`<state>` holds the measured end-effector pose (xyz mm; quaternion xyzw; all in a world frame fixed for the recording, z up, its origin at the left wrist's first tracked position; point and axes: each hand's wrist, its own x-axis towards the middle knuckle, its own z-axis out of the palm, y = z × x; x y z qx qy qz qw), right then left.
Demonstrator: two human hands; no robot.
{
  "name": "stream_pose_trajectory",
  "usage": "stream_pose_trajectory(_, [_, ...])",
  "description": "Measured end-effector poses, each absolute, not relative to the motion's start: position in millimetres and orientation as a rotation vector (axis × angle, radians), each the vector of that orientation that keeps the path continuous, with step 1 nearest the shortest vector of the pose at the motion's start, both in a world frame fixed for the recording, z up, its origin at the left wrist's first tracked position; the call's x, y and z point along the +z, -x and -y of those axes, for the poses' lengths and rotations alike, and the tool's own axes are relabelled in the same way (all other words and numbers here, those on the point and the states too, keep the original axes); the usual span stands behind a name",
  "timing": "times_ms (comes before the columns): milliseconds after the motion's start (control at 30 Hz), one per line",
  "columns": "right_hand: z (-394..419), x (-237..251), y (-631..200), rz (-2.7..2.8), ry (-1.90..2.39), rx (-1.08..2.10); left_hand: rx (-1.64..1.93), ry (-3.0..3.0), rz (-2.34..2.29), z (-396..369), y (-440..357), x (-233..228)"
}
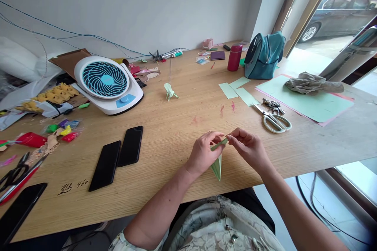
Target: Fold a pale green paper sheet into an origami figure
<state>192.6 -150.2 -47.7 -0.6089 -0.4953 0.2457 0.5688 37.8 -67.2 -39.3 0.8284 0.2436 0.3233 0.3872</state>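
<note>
Both hands meet over the near edge of the counter [176, 188] on a small folded piece of green paper [217, 164]. The left hand [203, 155] has its grip closed on the upper end of the piece, thumb and forefinger pinched down; the right hand [247, 149] pinches a narrow flap just beside that, its fingertips [231, 138] almost touching those of the left. Below the two grips the paper hangs down in a long point toward the person's lap, held a little clear of the wood as far as can be told.

The step in hand looks like a fine fold or crease at the top of an origami figure, with the main body already shaped. The flap itself is mostly hidden by the fingers, so which way it is turned cannot be told. The next move likely calls for a steady left pinch while the right works the narrow flap.

Well beyond the grips lie scissors [275, 120], cut green sheets [237, 90] and a finished green figure [170, 91]. Two phones [118, 157] lie off to the left.
</note>
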Motion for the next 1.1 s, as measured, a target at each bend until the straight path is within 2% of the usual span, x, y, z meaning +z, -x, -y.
stream_pose_trajectory(200, [146.1,-35.7,-190.9,1.281,1.452,0.484,0.675,-1.977,-0.62,56.8,-33.7,-38.0])
stream_pose_trajectory(367, [156.1,-47.2,-187.0,1.234,1.475,0.347,0.62,-1.872,-0.675,56.4,-33.0,-37.9])
stream_pose_trajectory(467, [174.2,-59.7,-183.3,1.332,1.535,0.227,0.629,-1.89,-0.698,58.2,-34.2,-36.6])
stream_pose_trajectory(767, [201.0,-73.0,-170.4,1.638,1.621,0.252,0.765,-2.037,-0.72,64.1,-41.0,-45.4])
stream_pose_trajectory(900, [196.0,-72.7,-172.5,1.467,1.625,0.392,0.752,-2.002,-0.704,65.5,-41.2,-46.2])
stream_pose_trajectory(1100, [180.4,-67.4,-172.8,0.995,1.294,0.978,0.895,-1.882,-0.563,69.5,-40.0,-37.9])
